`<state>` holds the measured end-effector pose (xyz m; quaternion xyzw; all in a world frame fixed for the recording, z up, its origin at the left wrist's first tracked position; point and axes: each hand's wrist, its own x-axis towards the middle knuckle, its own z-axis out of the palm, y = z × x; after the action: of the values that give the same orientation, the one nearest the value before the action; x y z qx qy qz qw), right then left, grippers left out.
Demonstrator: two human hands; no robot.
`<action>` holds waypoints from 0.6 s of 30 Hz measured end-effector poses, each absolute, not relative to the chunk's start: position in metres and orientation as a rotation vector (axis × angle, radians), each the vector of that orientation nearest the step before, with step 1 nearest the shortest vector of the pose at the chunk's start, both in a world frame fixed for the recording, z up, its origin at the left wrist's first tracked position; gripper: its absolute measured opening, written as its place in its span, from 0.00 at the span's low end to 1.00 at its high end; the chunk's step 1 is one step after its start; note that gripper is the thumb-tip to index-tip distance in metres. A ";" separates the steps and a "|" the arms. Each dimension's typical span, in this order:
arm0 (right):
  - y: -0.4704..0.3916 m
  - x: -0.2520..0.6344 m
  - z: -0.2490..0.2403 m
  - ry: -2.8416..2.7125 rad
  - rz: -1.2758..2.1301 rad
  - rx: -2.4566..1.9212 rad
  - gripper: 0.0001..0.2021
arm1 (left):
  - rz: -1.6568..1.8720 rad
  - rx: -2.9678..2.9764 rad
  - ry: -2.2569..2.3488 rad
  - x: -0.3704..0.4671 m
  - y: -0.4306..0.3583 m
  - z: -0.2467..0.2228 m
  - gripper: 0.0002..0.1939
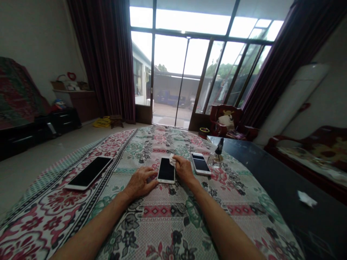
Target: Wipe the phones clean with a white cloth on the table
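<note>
Bare forearms [94, 224] reach from the near edge over a cloth [173, 231] patterned with pink, green and black flowers, toward a white-framed rectangular phone [166, 170] with a dark screen, which lies flat on it. At the phone's left edge, the person's left hand [140, 181] rests open, palm down, fingers spread. At its upper right corner, the right hand [183, 168] pinches a small white tissue [171, 159] against it. Left of the phone, well apart, lies a larger white-framed device [89, 174]; near its right side lies a second white phone [200, 163]. Farther right stands a clear object with a black top [219, 147], its exact form unclear.
</note>
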<state>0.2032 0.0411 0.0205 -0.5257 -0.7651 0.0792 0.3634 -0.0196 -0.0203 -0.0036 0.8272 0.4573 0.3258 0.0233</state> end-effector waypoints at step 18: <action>0.016 0.212 0.012 -2.306 0.272 -0.988 0.19 | 0.923 2.615 1.419 -0.017 -0.022 0.000 0.14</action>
<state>0.2124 0.0161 0.0121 -0.3728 -0.8706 0.1026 0.3041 -0.0170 -0.0218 0.0003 0.8394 0.4556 0.2962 0.0134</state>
